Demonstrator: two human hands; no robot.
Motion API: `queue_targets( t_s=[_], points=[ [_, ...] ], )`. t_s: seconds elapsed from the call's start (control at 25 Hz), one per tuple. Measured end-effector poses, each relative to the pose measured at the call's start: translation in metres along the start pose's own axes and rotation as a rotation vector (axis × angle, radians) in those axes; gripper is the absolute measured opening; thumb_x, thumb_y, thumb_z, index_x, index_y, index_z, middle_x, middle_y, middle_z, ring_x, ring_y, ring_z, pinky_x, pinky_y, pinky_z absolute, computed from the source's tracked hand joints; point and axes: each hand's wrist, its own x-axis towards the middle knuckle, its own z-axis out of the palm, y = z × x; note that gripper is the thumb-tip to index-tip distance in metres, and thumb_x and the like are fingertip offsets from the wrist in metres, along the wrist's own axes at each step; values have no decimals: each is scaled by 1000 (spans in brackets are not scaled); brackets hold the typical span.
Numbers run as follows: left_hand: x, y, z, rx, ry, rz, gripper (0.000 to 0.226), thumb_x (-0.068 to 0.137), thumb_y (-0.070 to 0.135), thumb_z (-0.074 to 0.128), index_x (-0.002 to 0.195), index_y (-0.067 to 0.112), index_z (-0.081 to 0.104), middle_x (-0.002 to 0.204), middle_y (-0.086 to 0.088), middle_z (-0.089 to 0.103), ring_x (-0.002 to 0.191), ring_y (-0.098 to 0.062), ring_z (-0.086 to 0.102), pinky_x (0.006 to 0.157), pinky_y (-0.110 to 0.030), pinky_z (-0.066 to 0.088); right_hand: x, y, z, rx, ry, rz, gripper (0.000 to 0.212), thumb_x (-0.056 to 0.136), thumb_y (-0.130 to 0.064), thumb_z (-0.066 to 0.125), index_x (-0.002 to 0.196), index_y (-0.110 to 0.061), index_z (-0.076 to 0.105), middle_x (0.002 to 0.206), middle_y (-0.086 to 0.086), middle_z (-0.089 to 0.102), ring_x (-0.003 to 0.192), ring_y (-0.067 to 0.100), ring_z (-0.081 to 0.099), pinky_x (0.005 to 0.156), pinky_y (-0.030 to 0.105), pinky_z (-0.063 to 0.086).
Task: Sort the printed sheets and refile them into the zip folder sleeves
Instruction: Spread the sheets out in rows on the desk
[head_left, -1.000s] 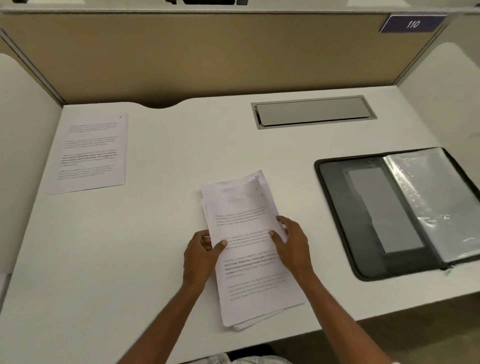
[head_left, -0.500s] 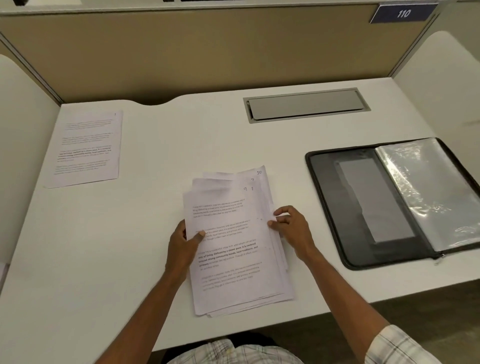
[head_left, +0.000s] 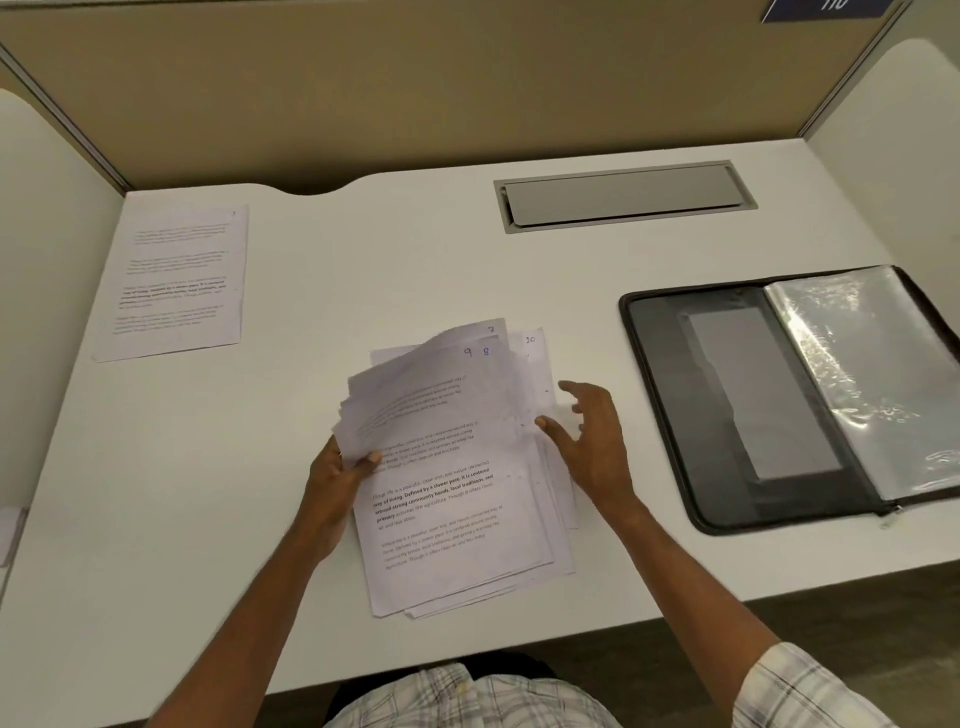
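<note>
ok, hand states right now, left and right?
Left hand: grips the raised top sheets of the paper stack at their left edge.
Right hand: open, holding nothing, thumb at the stack's right edge.

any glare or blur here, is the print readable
Head view: glare streaks the clear sleeves of the zip folder; the sheets lifted by the left hand are blurred; bold lines on the stack read, the far single sheet is too soft; the wide lens bows the desk edge.
</note>
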Motion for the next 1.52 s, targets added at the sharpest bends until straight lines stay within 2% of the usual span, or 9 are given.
queue_targets(
  t_s=[0.16, 0.28, 0.4, 0.52, 0.72, 0.88, 1.24, 1.32, 1.52],
  points=[
    [3, -2, -5, -59, 3, -2, 43, 93, 0, 69, 132, 16, 61, 124, -5, 73, 111, -27, 71, 95, -46, 57, 9, -18, 5, 224, -285, 202, 49, 101, -34, 62, 146, -19, 50, 140, 1, 60, 121, 12, 61, 103, 29, 51],
    [3, 1, -3, 12, -2, 24, 43, 93, 4, 71, 132, 17, 60, 125, -3, 73, 111, -25, 71, 91, -42, 59, 17, -18, 0, 482, -425, 355, 28, 101, -20, 65, 128, -16, 67, 116, 3, 75, 110, 18, 71, 102, 42, 55],
    [5, 6, 0, 129, 19, 37, 43, 90, 10, 78, 129, 18, 61, 119, -1, 74, 103, -21, 74, 81, -34, 60, 20, -18, 0, 440, -323, 391, 11, 90, -18, 78, 100, -14, 76, 94, 7, 79, 93, 26, 75, 93, 47, 60],
    [8, 8, 4, 176, 61, 28, 54, 84, 9, 83, 131, 15, 59, 116, -3, 75, 99, -22, 74, 78, -35, 61, 23, -19, 2, 313, -177, 402, 23, 78, -28, 89, 84, -14, 71, 74, -4, 71, 71, 12, 67, 69, 27, 57],
    [9, 6, -3, 305, 83, 130, 77, 83, 13, 85, 149, 21, 45, 132, -3, 67, 113, -23, 67, 93, -43, 58, 21, -11, -4, 202, -340, 455, 36, 84, -24, 84, 115, -15, 69, 103, 1, 75, 95, 18, 72, 86, 39, 61],
    [4, 8, -11, 325, 57, 193, 75, 88, 6, 79, 151, 23, 42, 137, -3, 63, 118, -22, 64, 96, -42, 56, 20, -2, -19, 224, -285, 462, 26, 88, -11, 79, 112, -13, 69, 100, 6, 77, 93, 27, 75, 83, 48, 63],
    [4, 3, -27, 542, 59, 254, 83, 92, -3, 67, 161, 22, 29, 154, -2, 50, 135, -27, 53, 113, -51, 45, 73, 20, -79, 563, -96, 564, 22, 99, -13, 64, 121, -11, 67, 109, 9, 76, 84, 20, 74, 78, 40, 63],
    [4, 3, -32, 593, 67, 289, 90, 90, -3, 68, 164, 23, 22, 160, -2, 41, 144, -26, 43, 119, -51, 37, 79, 30, -82, 574, -92, 592, 18, 100, -13, 62, 118, -12, 66, 114, 13, 74, 86, 24, 74, 84, 47, 62],
    [-15, 10, -4, 779, 198, 541, 84, 92, 14, 61, 164, 20, 18, 169, 1, 23, 153, -21, 23, 124, -42, 20, 64, 33, -56, 393, -119, 636, 17, 102, -19, 60, 119, -19, 65, 115, 13, 74, 83, 20, 72, 73, 36, 60]
  ],
)
